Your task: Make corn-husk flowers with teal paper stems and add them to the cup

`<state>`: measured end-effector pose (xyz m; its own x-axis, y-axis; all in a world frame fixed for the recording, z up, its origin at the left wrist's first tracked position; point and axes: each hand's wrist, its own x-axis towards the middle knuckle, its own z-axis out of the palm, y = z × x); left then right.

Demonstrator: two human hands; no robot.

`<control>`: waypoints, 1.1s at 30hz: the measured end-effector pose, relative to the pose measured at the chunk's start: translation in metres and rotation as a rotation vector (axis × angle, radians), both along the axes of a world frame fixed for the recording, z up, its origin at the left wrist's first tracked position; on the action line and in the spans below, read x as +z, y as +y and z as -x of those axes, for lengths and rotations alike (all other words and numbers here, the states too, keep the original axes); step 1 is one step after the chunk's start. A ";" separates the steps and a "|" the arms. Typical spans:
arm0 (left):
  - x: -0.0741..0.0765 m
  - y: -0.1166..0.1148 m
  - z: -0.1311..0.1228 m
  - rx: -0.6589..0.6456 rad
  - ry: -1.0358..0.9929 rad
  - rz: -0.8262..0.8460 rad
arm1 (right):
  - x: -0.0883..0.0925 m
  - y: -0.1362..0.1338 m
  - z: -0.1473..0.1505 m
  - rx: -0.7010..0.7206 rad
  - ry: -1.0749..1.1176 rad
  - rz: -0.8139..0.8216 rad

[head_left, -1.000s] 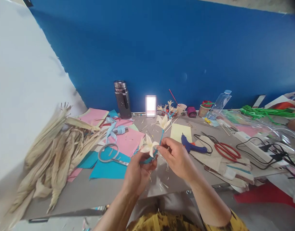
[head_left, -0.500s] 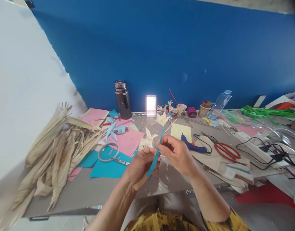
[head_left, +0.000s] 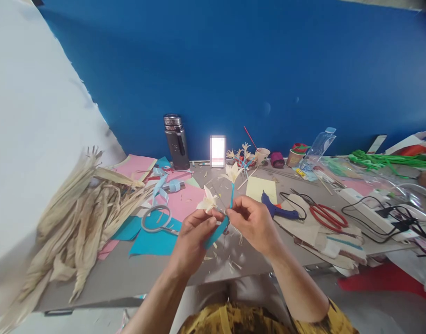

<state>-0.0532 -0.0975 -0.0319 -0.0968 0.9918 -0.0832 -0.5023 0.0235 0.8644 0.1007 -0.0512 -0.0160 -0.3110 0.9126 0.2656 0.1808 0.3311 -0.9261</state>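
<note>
Left hand pinching blue strip, right hand pinching stem, lower flower shifted left

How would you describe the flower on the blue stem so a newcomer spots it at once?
From the blue wall, drop to the table below. Over its middle, the right hand pinches a blue stem topped by the cream flower. It sits higher than the other flower by the left hand, and looks paler and larger than the flower cluster behind.
</note>
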 end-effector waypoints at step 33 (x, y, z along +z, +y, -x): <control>0.008 0.004 0.008 -0.264 0.006 -0.074 | 0.011 0.001 -0.011 0.360 -0.045 0.278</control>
